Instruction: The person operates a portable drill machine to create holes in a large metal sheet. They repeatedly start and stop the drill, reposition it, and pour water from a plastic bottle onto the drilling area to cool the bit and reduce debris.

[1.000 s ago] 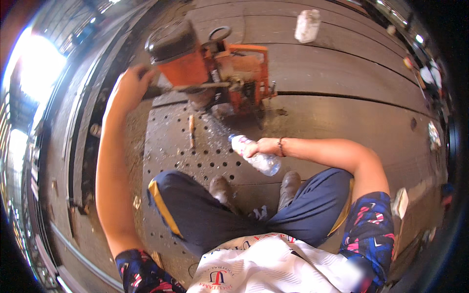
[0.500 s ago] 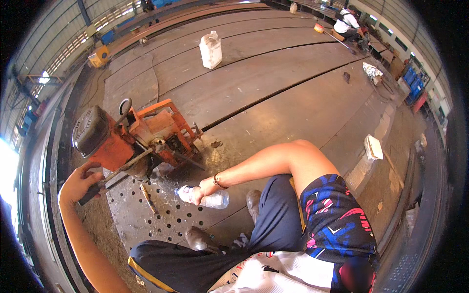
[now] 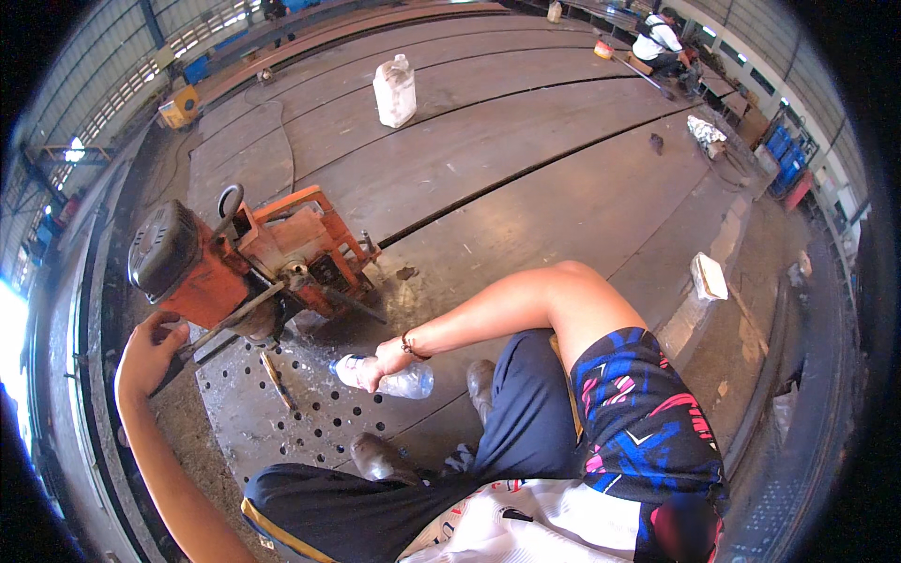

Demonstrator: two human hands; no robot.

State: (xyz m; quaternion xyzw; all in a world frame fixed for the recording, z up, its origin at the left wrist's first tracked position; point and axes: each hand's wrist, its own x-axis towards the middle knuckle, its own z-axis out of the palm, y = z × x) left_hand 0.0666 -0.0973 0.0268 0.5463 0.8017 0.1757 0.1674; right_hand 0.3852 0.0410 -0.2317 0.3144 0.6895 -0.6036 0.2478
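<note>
Orange and scuffed, the drilling machine (image 3: 282, 246) stands ahead of you to the left, at the edge of a perforated steel plate (image 3: 230, 399). Your left hand (image 3: 150, 357) is at the outer end of its lever (image 3: 240, 316); how tightly those fingers close, I cannot tell. Your right hand (image 3: 386, 359) has its fingers wrapped around a clear plastic bottle (image 3: 409, 381), neck pointing left, near the machine. A thin strip (image 3: 275, 380) lies among the plate's holes.
</note>
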